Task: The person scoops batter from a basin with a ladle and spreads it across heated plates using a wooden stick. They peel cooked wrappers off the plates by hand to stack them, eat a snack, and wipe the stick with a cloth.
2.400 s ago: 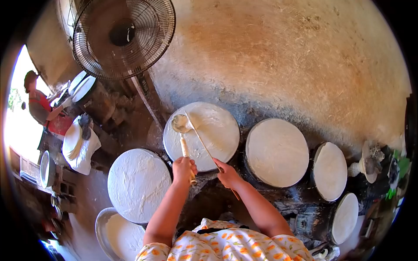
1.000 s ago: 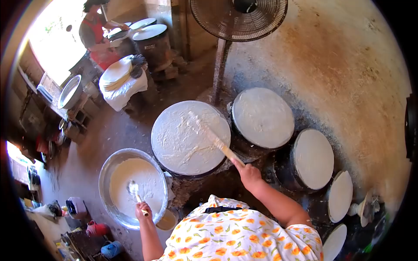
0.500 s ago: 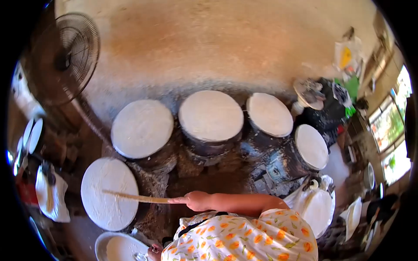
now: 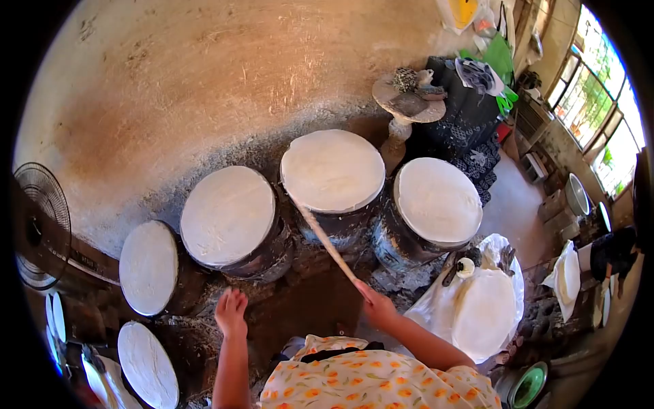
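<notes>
My right hand [image 4: 379, 305] grips one end of a long thin wooden stick [image 4: 325, 242]. The stick's far tip reaches the lower left rim of the middle round white top [image 4: 332, 170], which covers a dark drum-like pot; whether the tip touches it I cannot tell. Raised and holding nothing, my left hand [image 4: 231, 312] is near a second white top [image 4: 228, 215], with its fingers loosely apart. A third white-topped pot [image 4: 438, 202] is to the right, above my right hand. Two more white discs [image 4: 148, 268] lie at the left.
A stack of round white sheets [image 4: 485, 313] lies on plastic at the right. Behind the pots is a small pedestal [image 4: 409, 102] beside dark bundles [image 4: 470, 102]. The fan [image 4: 42, 225] stands far left. A green-lined basin [image 4: 528, 386] is at the lower right.
The view has turned right. My right hand has moved the stick from the lower left white disc to the middle pot. My left hand has risen from beside the basin.
</notes>
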Action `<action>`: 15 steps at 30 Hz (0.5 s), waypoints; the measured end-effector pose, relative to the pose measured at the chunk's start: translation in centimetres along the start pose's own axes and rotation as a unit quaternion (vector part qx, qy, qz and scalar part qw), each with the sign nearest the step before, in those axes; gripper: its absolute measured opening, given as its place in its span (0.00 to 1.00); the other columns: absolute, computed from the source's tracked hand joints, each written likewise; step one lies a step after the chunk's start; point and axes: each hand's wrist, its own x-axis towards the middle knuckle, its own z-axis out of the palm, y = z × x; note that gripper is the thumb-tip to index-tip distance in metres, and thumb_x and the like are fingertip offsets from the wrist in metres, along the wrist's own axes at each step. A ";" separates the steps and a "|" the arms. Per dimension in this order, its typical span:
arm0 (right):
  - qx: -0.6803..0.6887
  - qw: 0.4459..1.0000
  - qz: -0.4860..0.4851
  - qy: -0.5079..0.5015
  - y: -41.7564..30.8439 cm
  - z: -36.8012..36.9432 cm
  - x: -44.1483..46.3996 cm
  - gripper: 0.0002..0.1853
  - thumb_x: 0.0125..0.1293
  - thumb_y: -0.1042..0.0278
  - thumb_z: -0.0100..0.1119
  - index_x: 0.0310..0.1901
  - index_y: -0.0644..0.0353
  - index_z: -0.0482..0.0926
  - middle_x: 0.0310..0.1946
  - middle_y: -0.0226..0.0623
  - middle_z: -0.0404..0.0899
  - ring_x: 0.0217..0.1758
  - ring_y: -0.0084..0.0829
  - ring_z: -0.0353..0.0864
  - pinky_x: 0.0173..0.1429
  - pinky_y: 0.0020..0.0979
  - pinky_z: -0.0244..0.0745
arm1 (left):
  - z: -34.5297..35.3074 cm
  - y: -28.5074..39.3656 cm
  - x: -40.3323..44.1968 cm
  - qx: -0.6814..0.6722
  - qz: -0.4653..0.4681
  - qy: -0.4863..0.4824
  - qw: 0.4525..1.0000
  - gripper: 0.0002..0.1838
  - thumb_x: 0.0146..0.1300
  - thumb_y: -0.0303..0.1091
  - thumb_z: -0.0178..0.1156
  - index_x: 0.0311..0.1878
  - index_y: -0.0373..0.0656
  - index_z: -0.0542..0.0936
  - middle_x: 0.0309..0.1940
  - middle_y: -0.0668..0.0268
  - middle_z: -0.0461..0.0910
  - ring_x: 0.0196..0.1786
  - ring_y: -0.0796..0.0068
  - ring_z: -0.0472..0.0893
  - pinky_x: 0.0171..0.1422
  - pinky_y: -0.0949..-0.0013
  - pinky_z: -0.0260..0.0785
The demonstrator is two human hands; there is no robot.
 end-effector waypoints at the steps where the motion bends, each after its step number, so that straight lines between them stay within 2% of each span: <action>1: 0.006 1.000 -0.001 0.000 1.0 -0.5 -0.5 0.34 0.58 0.81 0.44 0.67 0.41 0.61 0.57 0.42 0.72 0.52 0.48 0.76 0.51 0.41 0.75 | 3.0 0.5 1.5 0.008 0.022 -0.040 0.999 0.16 0.62 0.29 0.59 0.52 0.35 0.75 0.39 0.61 0.79 0.39 0.71 0.79 0.45 0.68 0.76; 3: 0.003 0.996 0.063 0.056 2.7 -1.7 -1.7 0.33 0.57 0.82 0.45 0.65 0.44 0.63 0.56 0.46 0.73 0.53 0.48 0.76 0.51 0.39 0.75 | 8.1 0.3 5.7 0.085 0.038 -0.095 0.991 0.17 0.62 0.28 0.58 0.53 0.34 0.73 0.41 0.59 0.79 0.41 0.68 0.80 0.48 0.65 0.76; 5: 0.016 0.992 0.086 0.086 3.7 -2.4 -2.7 0.33 0.56 0.83 0.45 0.65 0.46 0.64 0.55 0.47 0.74 0.52 0.47 0.77 0.50 0.37 0.75 | 13.7 0.1 9.1 0.133 0.058 -0.123 0.982 0.16 0.62 0.27 0.58 0.52 0.33 0.74 0.41 0.60 0.79 0.42 0.68 0.79 0.48 0.67 0.76; 7: 0.029 0.986 0.114 0.119 3.1 -3.2 -3.4 0.33 0.56 0.84 0.46 0.65 0.47 0.65 0.54 0.48 0.75 0.52 0.45 0.78 0.50 0.36 0.75 | 17.9 -1.5 14.0 0.165 0.083 -0.142 0.972 0.16 0.61 0.28 0.59 0.52 0.33 0.74 0.42 0.59 0.79 0.42 0.69 0.79 0.47 0.71 0.76; 9: 0.027 0.972 0.163 0.165 1.7 -4.3 -3.7 0.33 0.55 0.85 0.45 0.64 0.50 0.65 0.53 0.48 0.76 0.52 0.42 0.79 0.49 0.33 0.74 | 22.4 -2.6 17.0 0.214 0.098 -0.142 0.962 0.19 0.61 0.29 0.60 0.54 0.31 0.73 0.43 0.58 0.79 0.42 0.68 0.79 0.48 0.69 0.75; 11: 0.015 0.964 0.169 0.205 2.6 -3.9 -4.1 0.32 0.55 0.85 0.45 0.64 0.51 0.66 0.53 0.48 0.76 0.51 0.41 0.80 0.49 0.32 0.74 | 25.3 -5.0 23.6 0.465 0.184 -0.146 0.854 0.27 0.59 0.32 0.62 0.59 0.30 0.69 0.46 0.56 0.79 0.46 0.67 0.79 0.52 0.67 0.73; 12: 0.001 0.956 0.171 0.238 2.8 -4.0 -4.3 0.32 0.55 0.84 0.44 0.64 0.52 0.66 0.52 0.48 0.76 0.51 0.41 0.80 0.49 0.31 0.74 | 26.4 -7.9 27.1 0.401 0.228 -0.127 0.878 0.32 0.56 0.34 0.63 0.62 0.30 0.65 0.49 0.52 0.78 0.50 0.65 0.79 0.56 0.66 0.70; 13: -0.004 0.953 0.177 0.248 2.9 -3.9 -4.5 0.32 0.55 0.84 0.44 0.64 0.52 0.66 0.52 0.48 0.76 0.51 0.41 0.80 0.49 0.31 0.74 | 28.1 -8.0 28.0 0.446 0.217 -0.119 0.860 0.37 0.53 0.36 0.65 0.63 0.29 0.63 0.53 0.48 0.76 0.53 0.63 0.78 0.57 0.67 0.69; 15: 0.010 0.926 0.263 0.272 2.4 -4.0 -4.2 0.32 0.55 0.85 0.44 0.64 0.54 0.66 0.52 0.48 0.77 0.51 0.41 0.80 0.49 0.30 0.73 | 31.0 -8.1 29.0 0.504 0.258 -0.090 0.819 0.38 0.50 0.38 0.67 0.62 0.31 0.65 0.46 0.53 0.80 0.49 0.60 0.80 0.55 0.63 0.71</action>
